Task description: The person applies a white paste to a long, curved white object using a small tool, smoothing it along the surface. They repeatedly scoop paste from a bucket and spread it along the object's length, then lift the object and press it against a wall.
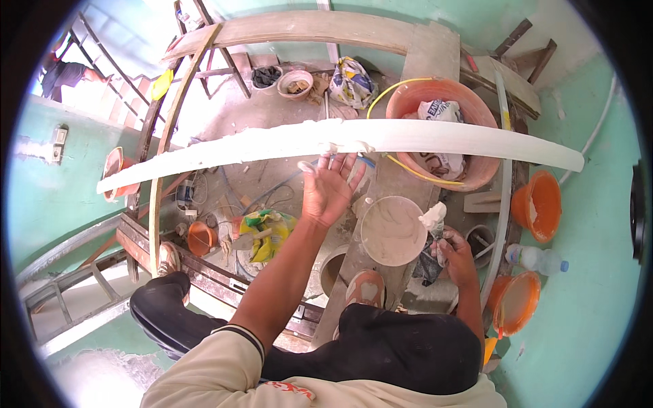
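Observation:
A long white strip (pixel 476 141), with lumpy white paste along part of it, crosses the view horizontally. My left hand (pixel 328 189) is palm up just beneath its middle, fingers spread and tips at the lower edge, white paste on the thumb. My right hand (pixel 454 255), lower right, is closed round a small tool, mostly hidden by the hand, carrying a lump of white paste (pixel 432 216). Beside it is a round tub of pale mixture (pixel 391 231).
Planks form a raised frame (pixel 292 28). A large red tub (pixel 401 102) holds sacks. Orange buckets (pixel 544 207) and a water bottle (pixel 534 260) are at right, a ladder (pixel 61 292) lower left, yellow bags (pixel 272 241) below. Another person (pixel 58 75) is at upper left.

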Tool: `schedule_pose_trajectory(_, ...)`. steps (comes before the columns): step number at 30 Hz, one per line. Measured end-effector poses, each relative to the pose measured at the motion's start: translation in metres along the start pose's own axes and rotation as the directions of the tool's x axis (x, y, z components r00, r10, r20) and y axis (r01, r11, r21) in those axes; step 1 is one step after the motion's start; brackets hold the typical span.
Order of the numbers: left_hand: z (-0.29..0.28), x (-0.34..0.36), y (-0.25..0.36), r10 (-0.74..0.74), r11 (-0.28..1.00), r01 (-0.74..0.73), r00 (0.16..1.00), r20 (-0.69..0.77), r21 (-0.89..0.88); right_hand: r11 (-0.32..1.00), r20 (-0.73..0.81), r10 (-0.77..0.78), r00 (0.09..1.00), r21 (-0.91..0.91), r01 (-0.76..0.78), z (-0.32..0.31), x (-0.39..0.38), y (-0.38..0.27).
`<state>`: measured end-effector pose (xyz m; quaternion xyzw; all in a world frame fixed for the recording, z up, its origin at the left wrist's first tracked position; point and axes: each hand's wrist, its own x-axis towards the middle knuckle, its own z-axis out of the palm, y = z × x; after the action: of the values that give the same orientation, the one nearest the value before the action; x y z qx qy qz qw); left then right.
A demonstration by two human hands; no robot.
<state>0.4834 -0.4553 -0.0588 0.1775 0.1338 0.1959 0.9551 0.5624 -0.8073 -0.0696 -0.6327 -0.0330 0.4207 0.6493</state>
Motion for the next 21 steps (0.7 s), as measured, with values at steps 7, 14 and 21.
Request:
schedule_pose_trajectory(7,0.006,0.023,0.005,0.132,0.983,-0.142,0.987,-0.09,-0.118,0.984,0.056,-0.023,0.998,0.179,0.013,0.013,0.025,-0.004)
schedule_pose_trajectory(14,0.022,0.022,0.007,0.168,0.98,-0.175,0.983,-0.074,-0.098,0.946,0.05,-0.077,0.996,0.319,0.057,0.024,0.032,-0.001)
schedule_pose_trajectory(21,0.033,0.005,0.014,0.186,0.971,-0.198,0.977,-0.1,-0.132,0.835,-0.144,-0.105,0.984,0.524,0.166,0.034,0.018,-0.026)
